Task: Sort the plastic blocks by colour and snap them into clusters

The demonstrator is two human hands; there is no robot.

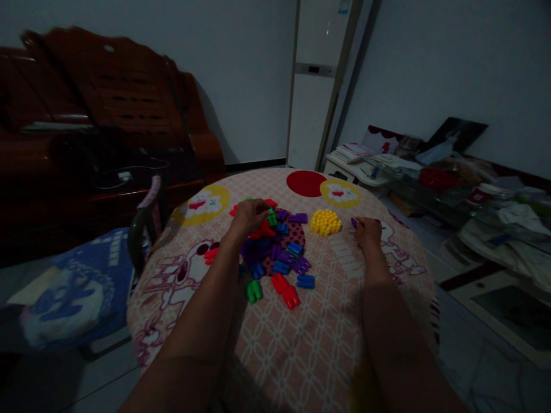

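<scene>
Left hand: the left hand point(251, 218) is over the top of the mixed pile, left of frame centre, fingers curled down by a green plastic piece point(272, 217). Can't tell if they're pinched on anything, too dark tbh.
Right hand: the right hand point(369, 231) is right of centre, fingertips together on a small purple plastic piece point(353, 222), just above the cloth.
Mixed pile: a messy heap of red, blue, green and purple chunky plastic pieces point(258, 246), middle of the frame.
Yellow bunch: a tight cluster of knobbly yellow plastic pieces point(326, 222), between the hands.
Strays: a red pair point(285, 291), lying end to end, plus a stubby green one point(253, 291) and a blue one point(305, 281), all on the near side of the heap.
Table: round, with a pinkish patterned cloth point(301, 355), lower middle.
Background: shiny brown wooden sofa point(129, 103), upper left.
</scene>
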